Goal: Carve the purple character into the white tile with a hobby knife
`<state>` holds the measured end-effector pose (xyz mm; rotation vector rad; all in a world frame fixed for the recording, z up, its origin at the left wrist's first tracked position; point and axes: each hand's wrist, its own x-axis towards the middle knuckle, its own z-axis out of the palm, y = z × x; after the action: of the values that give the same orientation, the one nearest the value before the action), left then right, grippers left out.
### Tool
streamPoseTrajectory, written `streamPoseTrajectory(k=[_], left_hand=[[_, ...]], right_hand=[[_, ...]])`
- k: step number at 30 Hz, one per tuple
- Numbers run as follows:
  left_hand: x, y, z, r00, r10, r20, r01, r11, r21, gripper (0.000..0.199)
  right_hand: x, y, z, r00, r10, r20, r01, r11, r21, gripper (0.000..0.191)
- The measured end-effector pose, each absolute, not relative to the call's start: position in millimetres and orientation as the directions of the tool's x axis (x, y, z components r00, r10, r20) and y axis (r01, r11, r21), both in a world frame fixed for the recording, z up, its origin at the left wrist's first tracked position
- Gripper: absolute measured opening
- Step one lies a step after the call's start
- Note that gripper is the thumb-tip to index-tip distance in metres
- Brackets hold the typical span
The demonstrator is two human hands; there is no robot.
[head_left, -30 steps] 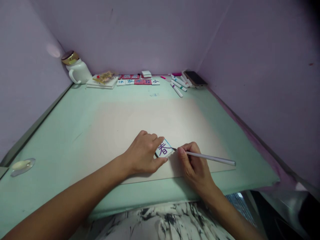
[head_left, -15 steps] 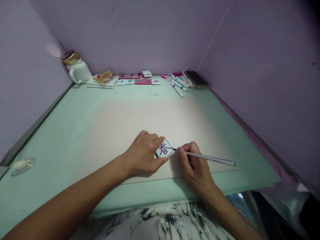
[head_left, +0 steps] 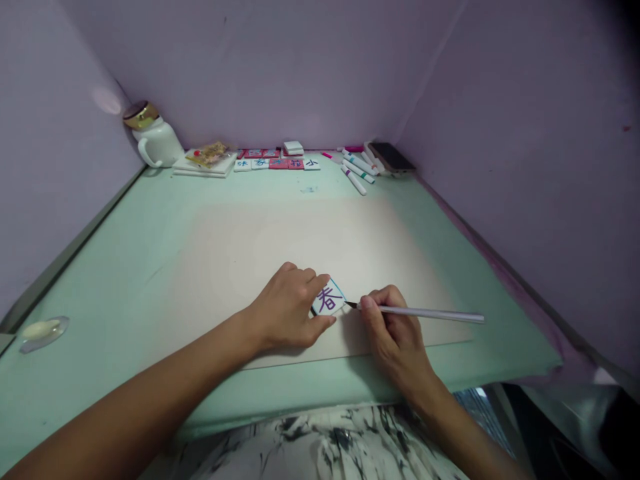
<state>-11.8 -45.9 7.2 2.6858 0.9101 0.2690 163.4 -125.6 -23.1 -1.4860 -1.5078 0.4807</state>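
My left hand (head_left: 293, 307) rests on the board and pinches a small white square tile (head_left: 331, 297) between thumb and fingers. On the tile is a purple Chinese character, with a blue line along its upper right edge. Part of the tile's left side is under my fingers. In my right hand (head_left: 395, 323), closed in a pen grip, is a slim silver-handled tool (head_left: 435, 313) with a dark pointed tip. That tip is at the tile's right corner; whether it touches, I cannot tell.
Under my hands lies a pale board (head_left: 280, 227) on a green cloth (head_left: 115, 267). Lettered tiles (head_left: 277, 163), markers (head_left: 357, 173), a phone (head_left: 393, 157), a white mug (head_left: 159, 143) and a wrapped packet (head_left: 209, 153) line the back. A clear dish (head_left: 44, 333) lies left.
My right hand has shifted slightly right, and the tool's tip has moved from over the tile's right side to its right corner. My left hand holds almost still on the tile.
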Motion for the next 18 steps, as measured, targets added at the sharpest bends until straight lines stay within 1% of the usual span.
streamPoseTrajectory(k=[3, 7, 11, 18], left_hand=[[-13, -45, 8, 0.787, 0.613, 0.07, 0.56, -0.758, 0.335, 0.044], [-15, -46, 13, 0.788, 0.615, 0.019, 0.574, -0.746, 0.338, 0.055], [-15, -46, 19, 0.788, 0.616, -0.026, 0.584, -0.732, 0.35, 0.053], [-14, -47, 19, 0.783, 0.621, -0.036, 0.591, -0.726, 0.352, 0.051]], right_hand=[[164, -129, -23, 0.166, 0.921, 0.353, 0.542, 0.214, -0.813, 0.019], [155, -137, -21, 0.06, 0.937, 0.344, 0.493, 0.272, -0.826, 0.016], [146, -141, -21, -0.022, 0.936, 0.351, 0.429, 0.326, -0.843, 0.015], [150, -138, -21, -0.027, 0.951, 0.308, 0.467, 0.284, -0.837, 0.015]])
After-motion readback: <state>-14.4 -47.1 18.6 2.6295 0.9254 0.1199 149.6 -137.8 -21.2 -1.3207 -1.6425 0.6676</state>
